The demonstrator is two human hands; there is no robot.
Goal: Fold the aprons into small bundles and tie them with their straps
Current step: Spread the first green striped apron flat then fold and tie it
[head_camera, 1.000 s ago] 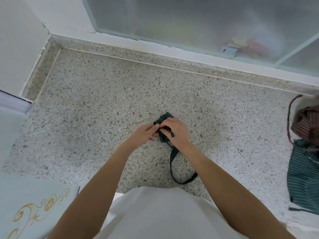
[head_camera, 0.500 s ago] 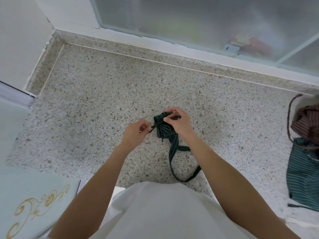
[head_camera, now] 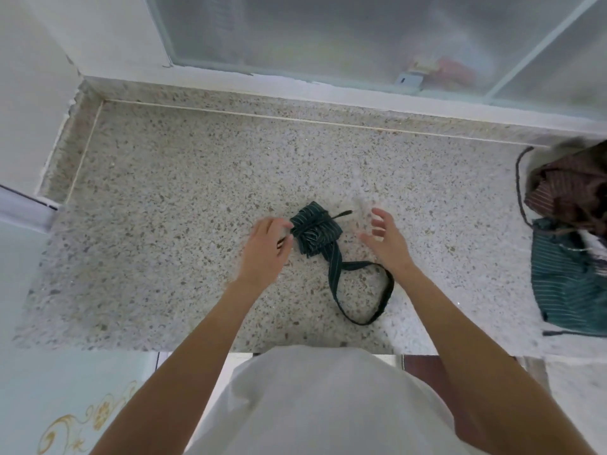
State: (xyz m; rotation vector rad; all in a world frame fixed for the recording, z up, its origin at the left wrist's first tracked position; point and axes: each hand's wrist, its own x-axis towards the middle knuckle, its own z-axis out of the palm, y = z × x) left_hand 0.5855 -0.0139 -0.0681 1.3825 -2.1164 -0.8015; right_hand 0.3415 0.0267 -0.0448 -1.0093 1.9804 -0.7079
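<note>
The left hand is at the left side of the green bundle. Its fingertips touch the cloth, and I cannot tell if they pinch a strap end. The bundle sits near the middle of the counter, with a strap wrapped tight around it. Half a second ago both hands pulled the strap; now the right hand has let go and hangs beside the bundle with fingers spread. The knot looks done. A long loop of strap trails toward the front edge. At the right edge lie a brown apron and a green apron, not folded yet. No boxes or baskets show.
</note>
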